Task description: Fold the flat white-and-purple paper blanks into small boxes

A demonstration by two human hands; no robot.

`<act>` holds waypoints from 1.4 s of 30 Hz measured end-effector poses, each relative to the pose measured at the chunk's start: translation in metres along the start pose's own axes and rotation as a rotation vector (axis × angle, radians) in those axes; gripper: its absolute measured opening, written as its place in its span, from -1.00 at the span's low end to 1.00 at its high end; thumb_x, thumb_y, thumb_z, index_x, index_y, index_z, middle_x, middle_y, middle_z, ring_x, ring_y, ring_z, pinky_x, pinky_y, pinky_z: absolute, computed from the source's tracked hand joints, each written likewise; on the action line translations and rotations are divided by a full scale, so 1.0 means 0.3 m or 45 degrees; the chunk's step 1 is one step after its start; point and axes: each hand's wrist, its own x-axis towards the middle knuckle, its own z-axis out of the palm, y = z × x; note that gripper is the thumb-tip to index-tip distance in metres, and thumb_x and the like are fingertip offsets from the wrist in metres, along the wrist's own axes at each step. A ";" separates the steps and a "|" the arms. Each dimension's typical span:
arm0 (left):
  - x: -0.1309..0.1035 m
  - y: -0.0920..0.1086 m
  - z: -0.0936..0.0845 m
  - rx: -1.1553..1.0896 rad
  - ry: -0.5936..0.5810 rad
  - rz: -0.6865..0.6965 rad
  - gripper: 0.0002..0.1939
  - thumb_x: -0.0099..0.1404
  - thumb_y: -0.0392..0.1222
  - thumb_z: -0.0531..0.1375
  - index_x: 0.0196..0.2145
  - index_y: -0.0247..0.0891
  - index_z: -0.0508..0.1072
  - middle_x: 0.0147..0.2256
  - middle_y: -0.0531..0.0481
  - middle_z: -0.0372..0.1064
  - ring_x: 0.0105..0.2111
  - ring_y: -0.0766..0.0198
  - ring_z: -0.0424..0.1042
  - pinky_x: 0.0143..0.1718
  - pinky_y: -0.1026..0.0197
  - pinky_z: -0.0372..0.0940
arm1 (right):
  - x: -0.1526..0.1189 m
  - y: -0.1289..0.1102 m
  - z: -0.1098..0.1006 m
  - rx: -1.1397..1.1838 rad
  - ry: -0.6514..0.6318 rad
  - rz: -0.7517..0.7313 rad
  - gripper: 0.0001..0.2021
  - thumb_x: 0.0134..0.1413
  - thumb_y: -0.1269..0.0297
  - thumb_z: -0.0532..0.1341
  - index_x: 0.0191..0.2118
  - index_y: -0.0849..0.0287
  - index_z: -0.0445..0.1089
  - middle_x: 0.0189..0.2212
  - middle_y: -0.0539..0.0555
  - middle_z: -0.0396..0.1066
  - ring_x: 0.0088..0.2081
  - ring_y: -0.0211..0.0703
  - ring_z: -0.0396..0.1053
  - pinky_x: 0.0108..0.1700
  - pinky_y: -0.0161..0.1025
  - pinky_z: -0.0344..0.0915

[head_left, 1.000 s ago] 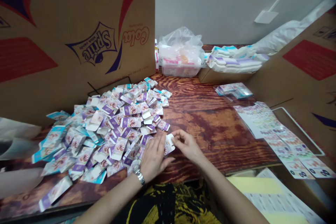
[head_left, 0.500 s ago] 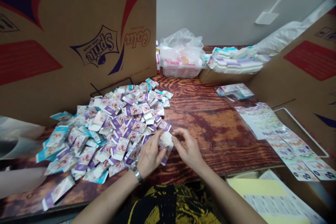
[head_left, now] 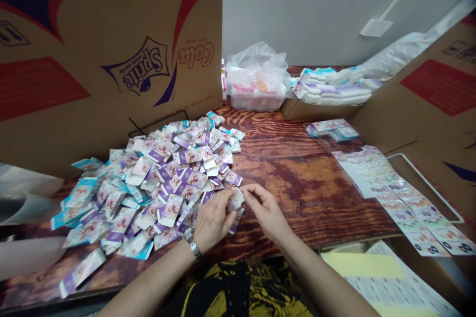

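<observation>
A small white and purple box (head_left: 236, 199) is between my hands at the table's front edge. My left hand (head_left: 215, 218), with a metal watch at the wrist, is closed round its left side. The fingers of my right hand (head_left: 265, 208) are bent together at the box's upper right edge; whether they pinch a flap is too small to tell. Left of my hands lies a large pile of small purple, blue and white boxes (head_left: 182, 173), some with their flaps open.
Large cardboard cartons stand at the left (head_left: 111, 79) and right (head_left: 420, 109). A plastic-bagged tub (head_left: 256, 94) and a low box of flat packs (head_left: 320, 109) are at the back. Sticker sheets (head_left: 401, 198) lie right, yellow-white papers (head_left: 364, 267) below them.
The box between my hands has tilted slightly and more of it is covered by my left fingers. My right fingers have moved slightly left, nearer its top edge.
</observation>
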 end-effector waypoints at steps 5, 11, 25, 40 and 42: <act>-0.010 0.007 0.015 0.068 -0.008 -0.058 -0.30 0.24 -0.29 0.05 0.25 -0.32 -0.19 0.04 -0.28 0.23 -0.02 0.07 0.32 -0.08 0.05 0.32 | 0.007 -0.026 0.009 -0.276 -0.001 -0.085 -0.85 0.08 0.28 0.18 -0.24 0.14 0.45 -0.34 0.04 0.44 -0.29 -0.16 0.38 -0.20 -0.25 0.31; -0.001 0.018 0.024 0.069 -0.038 -0.094 -0.28 0.27 -0.30 0.02 0.27 -0.32 -0.29 0.00 -0.29 0.26 -0.03 0.04 0.30 -0.09 0.00 0.31 | -0.023 -0.036 0.036 -0.515 0.068 -0.303 -0.76 0.14 0.39 0.09 -0.14 0.08 0.44 -0.22 0.11 0.39 -0.15 -0.12 0.36 -0.06 -0.19 0.28; 0.154 -0.079 -0.131 0.453 0.180 -0.164 -0.25 0.29 -0.14 0.08 0.27 -0.41 -0.25 -0.22 -0.24 0.33 -0.19 0.01 0.34 -0.23 -0.01 0.33 | 0.027 0.102 -0.075 -0.483 0.040 -0.146 -0.63 0.20 0.20 0.05 0.11 0.09 0.22 -0.14 0.12 0.33 -0.13 -0.14 0.33 -0.11 -0.21 0.31; -0.065 -0.014 0.098 0.298 -0.165 0.020 -0.47 0.28 -0.12 0.07 0.15 -0.40 0.10 0.00 -0.29 0.26 -0.01 -0.01 0.27 0.01 -0.07 0.24 | 0.055 0.276 -0.063 -0.835 -0.015 0.087 -0.76 0.01 0.24 0.18 -0.16 0.16 0.36 -0.44 0.02 0.41 -0.36 -0.13 0.38 -0.27 -0.27 0.22; -0.090 -0.025 0.131 0.334 -0.222 -0.011 -0.44 0.26 -0.08 0.10 0.13 -0.41 0.13 0.02 -0.31 0.25 -0.01 -0.05 0.27 0.00 -0.10 0.23 | 0.054 0.286 -0.075 -0.798 0.014 0.104 -0.76 0.01 0.23 0.18 -0.17 0.15 0.37 -0.43 0.02 0.41 -0.38 -0.14 0.37 -0.28 -0.26 0.23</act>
